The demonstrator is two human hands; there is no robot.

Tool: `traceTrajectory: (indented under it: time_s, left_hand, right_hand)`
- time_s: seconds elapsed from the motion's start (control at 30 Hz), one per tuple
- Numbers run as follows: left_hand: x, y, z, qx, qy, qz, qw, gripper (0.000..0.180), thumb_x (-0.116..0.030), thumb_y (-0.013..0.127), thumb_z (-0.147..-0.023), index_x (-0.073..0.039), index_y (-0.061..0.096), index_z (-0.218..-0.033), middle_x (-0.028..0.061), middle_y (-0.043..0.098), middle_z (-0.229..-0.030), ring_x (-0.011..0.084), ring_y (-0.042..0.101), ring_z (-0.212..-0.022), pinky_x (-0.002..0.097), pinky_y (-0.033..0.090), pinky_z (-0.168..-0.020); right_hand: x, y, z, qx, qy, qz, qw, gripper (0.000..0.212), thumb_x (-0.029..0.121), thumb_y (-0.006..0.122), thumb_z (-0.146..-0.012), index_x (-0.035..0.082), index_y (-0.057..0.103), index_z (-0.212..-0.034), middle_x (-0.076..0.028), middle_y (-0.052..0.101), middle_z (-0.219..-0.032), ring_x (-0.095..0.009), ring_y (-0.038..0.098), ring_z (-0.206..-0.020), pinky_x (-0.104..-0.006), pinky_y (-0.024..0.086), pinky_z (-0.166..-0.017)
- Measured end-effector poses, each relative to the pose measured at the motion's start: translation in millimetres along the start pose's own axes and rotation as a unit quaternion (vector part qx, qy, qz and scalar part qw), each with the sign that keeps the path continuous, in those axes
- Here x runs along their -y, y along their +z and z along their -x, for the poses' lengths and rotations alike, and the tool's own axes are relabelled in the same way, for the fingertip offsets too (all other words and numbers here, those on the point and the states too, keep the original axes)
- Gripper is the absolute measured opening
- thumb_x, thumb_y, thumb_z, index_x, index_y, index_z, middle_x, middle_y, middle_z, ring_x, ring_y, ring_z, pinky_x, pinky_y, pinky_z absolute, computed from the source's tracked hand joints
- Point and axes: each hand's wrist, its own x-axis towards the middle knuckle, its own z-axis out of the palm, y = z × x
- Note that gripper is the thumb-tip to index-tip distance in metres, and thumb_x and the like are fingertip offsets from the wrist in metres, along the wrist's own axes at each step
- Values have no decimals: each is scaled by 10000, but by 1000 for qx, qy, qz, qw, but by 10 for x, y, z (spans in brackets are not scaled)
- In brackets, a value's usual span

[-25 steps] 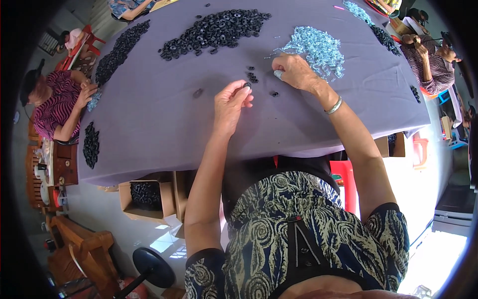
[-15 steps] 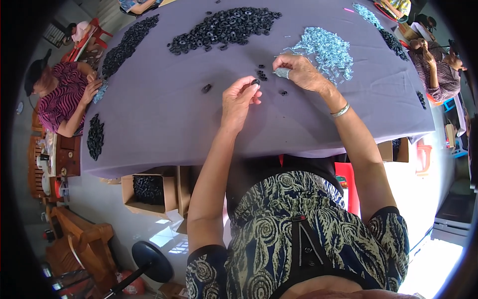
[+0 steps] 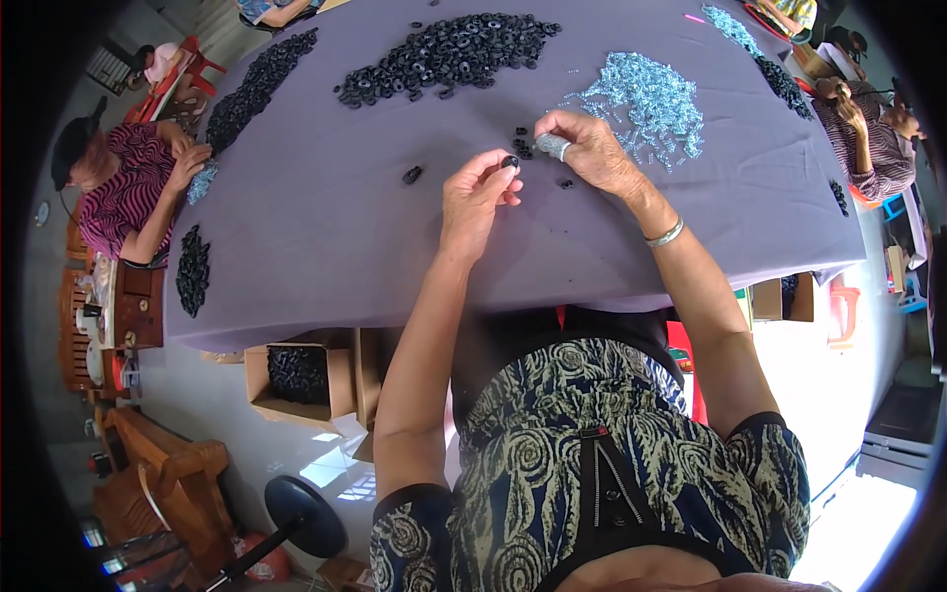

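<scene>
My left hand (image 3: 470, 209) is pinching a small, round black plastic part (image 3: 510, 162) between thumb and fingertips, just above the table. Close by on the right, my right hand (image 3: 598, 161) has its fingers pressed together, with a grey wrap (image 3: 552, 145) on one digit; whatever is in the pinch is too small to make out. A few loose black parts (image 3: 523, 148) lie on the cloth between my hands. Beyond my right hand spreads a heap of small, pale blue, shiny spring-like pieces (image 3: 646, 104). A larger heap of black ring-shaped parts (image 3: 449, 57) lies farther back.
A grey cloth (image 3: 326, 217) covers the table. Single black parts lie left of my left hand (image 3: 411, 175) and below my right hand (image 3: 565, 184). Along the left edge are more black heaps (image 3: 193, 271) and a person (image 3: 133, 187) at work. An open cardboard box (image 3: 296, 380) stands below the front edge.
My right hand has moved a little left, nearer to my left hand. My left hand keeps its pinch on the black part, almost in the same place.
</scene>
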Motion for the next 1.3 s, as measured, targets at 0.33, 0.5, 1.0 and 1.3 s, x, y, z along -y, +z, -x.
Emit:
traceTrajectory:
  time_s: [0.33, 0.5, 1.0, 1.3]
  left_hand:
    - [-10, 10, -24, -5, -7, 8, 1000, 198, -82, 636, -909, -14, 644, -1095, 61, 649, -944, 128, 626, -777, 279, 535, -658]
    - [-29, -2, 11, -14, -4, 17, 1000, 215, -89, 652, -899, -8, 646, -1098, 74, 656, -931, 135, 639, -774, 277, 549, -650]
    - [-24, 146, 63, 16, -8, -37, 999, 226, -95, 626, -920, -5, 639, -1128, 81, 667, -952, 121, 627, -796, 263, 525, -671]
    - [82, 146, 72, 9, 13, -5, 1000, 203, -71, 611, -925, -16, 634, -1119, 67, 645, -985, 129, 631, -804, 269, 540, -680]
  right_hand:
    - [-94, -125, 89, -60, -27, 216, 974, 147, 21, 616, -859, 36, 651, -1001, -101, 687, -931, -200, 663, -815, -319, 523, -737]
    - [116, -286, 173, -57, -26, 152, 986, 129, 47, 649, -852, 38, 674, -978, -82, 692, -940, -207, 669, -825, -321, 520, -733]
    - [56, -46, 532, -42, -79, 244, 966, 197, -80, 633, -741, -7, 646, -923, -108, 612, -873, -267, 631, -739, -348, 504, -654]
    - [119, 50, 269, -36, -15, 51, 998, 100, -8, 672, -788, -10, 661, -887, -24, 635, -781, -78, 582, -711, -243, 479, -651]
